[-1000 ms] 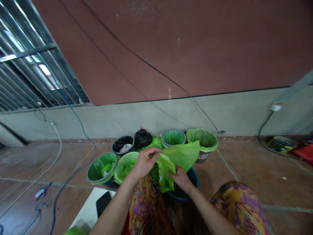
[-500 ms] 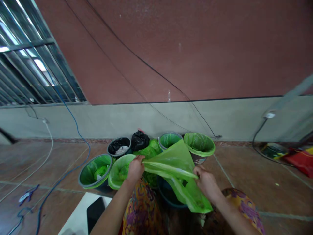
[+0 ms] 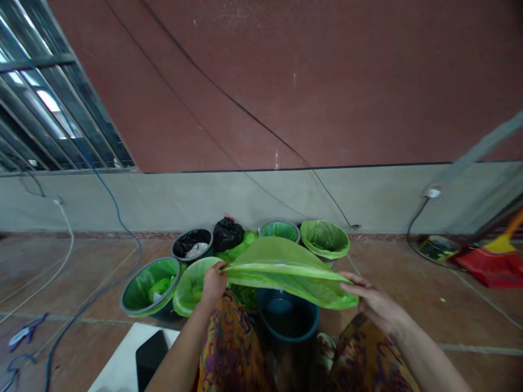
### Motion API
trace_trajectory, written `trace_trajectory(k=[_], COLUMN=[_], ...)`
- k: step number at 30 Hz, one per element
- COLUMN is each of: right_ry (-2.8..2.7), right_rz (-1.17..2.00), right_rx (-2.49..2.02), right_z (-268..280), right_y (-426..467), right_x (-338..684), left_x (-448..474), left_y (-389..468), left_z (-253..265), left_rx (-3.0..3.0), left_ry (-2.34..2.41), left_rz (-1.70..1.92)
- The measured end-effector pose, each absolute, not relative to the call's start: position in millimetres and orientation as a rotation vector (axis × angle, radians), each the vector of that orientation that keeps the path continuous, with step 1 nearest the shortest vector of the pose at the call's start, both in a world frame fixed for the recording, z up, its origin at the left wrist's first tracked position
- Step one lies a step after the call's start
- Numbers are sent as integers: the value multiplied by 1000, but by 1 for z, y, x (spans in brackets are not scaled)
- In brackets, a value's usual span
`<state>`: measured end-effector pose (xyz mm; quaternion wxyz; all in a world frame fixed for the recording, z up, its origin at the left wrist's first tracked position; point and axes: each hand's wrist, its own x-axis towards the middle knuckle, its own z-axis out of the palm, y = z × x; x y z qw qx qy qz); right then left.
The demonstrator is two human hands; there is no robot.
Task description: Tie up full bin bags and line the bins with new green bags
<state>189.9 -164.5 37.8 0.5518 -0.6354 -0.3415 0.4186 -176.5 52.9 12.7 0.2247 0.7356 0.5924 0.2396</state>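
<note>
A green plastic bag (image 3: 286,269) is stretched sideways between my hands, its mouth edge drawn into a long band. My left hand (image 3: 214,282) is closed on the bag's left end. At the right end, my right hand (image 3: 370,296) pinches the edge between thumb and fingers. Below the bag, between my knees, stands a dark blue bin (image 3: 288,321) without a liner; the bag covers its far rim. Close by my left hand is a bin lined in pale green (image 3: 192,288).
Left of these stand a green-lined bin (image 3: 151,286) and a black-lined bin (image 3: 192,245). A tied black bag (image 3: 227,234) and two more green-lined bins (image 3: 326,239) line the wall. A phone (image 3: 151,356) lies on a white surface. A blue hose (image 3: 134,242) crosses the floor; a red dustpan (image 3: 488,265) lies right.
My right hand has moved right and a little up, pulling the bag taut and flat. The bag's hanging lower part has risen, showing more of the blue bin. The view has shifted slightly right.
</note>
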Motion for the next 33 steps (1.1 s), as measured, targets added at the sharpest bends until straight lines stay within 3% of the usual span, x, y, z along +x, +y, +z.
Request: trace_trajectory(k=[3, 10, 12, 17, 20, 25, 28, 31, 33], right_ry=[-745, -937, -1007, -1090, -1058, -963, -893, -812, -716], right_rz=[1231, 1151, 997, 33, -326, -270, -232, -432, -651], right_rx=[-1318, -1435, -1620, -2152, -2265, -2477, -2377, -1941, -1816], right_z=[49, 51, 45, 30, 29, 61, 102, 125, 112], right_y=[-180, -193, -186, -170, -171, -172, -173, -178, -185], right_x=[182, 187, 191, 193, 194, 201, 203, 199, 196], left_x=[-183, -200, -200, -191, -183, -167, -160, -158, -157], left_y=[58, 67, 68, 61, 52, 42, 42, 36, 24], left_z=[6, 7, 9, 13, 14, 38, 73, 101, 99], left_rx=[1994, 1867, 1829, 1819, 1841, 1950, 2011, 2079, 2080], left_ry=[1618, 1665, 1673, 1570, 1541, 1532, 1550, 1510, 1597], left_rz=[675, 697, 706, 774, 812, 732, 723, 1111, 1328])
